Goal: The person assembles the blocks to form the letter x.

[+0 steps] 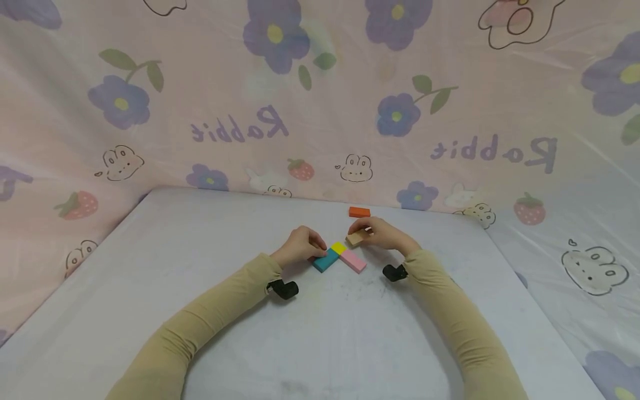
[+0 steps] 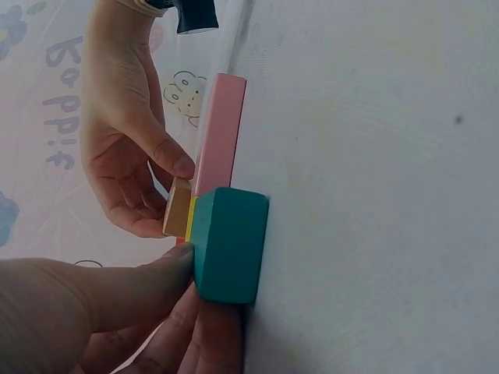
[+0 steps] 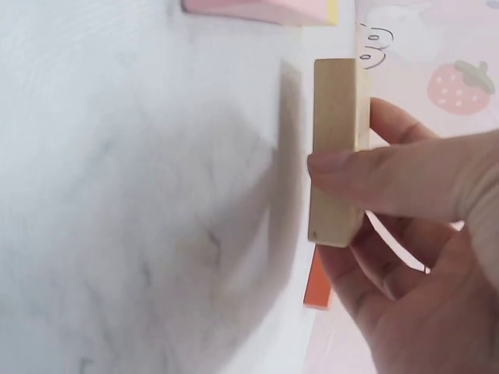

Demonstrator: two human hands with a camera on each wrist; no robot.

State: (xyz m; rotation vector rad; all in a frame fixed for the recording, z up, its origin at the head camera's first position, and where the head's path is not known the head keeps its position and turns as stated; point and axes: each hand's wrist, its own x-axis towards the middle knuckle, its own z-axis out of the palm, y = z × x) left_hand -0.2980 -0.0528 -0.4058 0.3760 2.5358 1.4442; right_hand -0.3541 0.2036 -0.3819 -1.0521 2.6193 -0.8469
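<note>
My right hand [image 1: 382, 233] pinches a plain wooden block [image 3: 335, 132] between thumb and fingers. In the right wrist view the block casts a shadow on the white surface beside it. A teal block [image 1: 326, 260] lies on the table, with my left hand [image 1: 301, 246] at its left side. Thumb and fingers of that hand grip its edge and side in the left wrist view. Angled away from the teal block is a pink block [image 1: 353, 260], and a yellow block [image 1: 338, 248] sits at the corner between them. The wooden block is just behind and right of the yellow one.
An orange block [image 1: 359, 212] lies farther back, behind my right hand. The white tabletop [image 1: 310, 344] ends at a patterned cloth [image 1: 320, 111] hung along the back and sides. A black wrist camera [image 1: 284, 289] sticks out below my left wrist, another [image 1: 395, 273] below the right.
</note>
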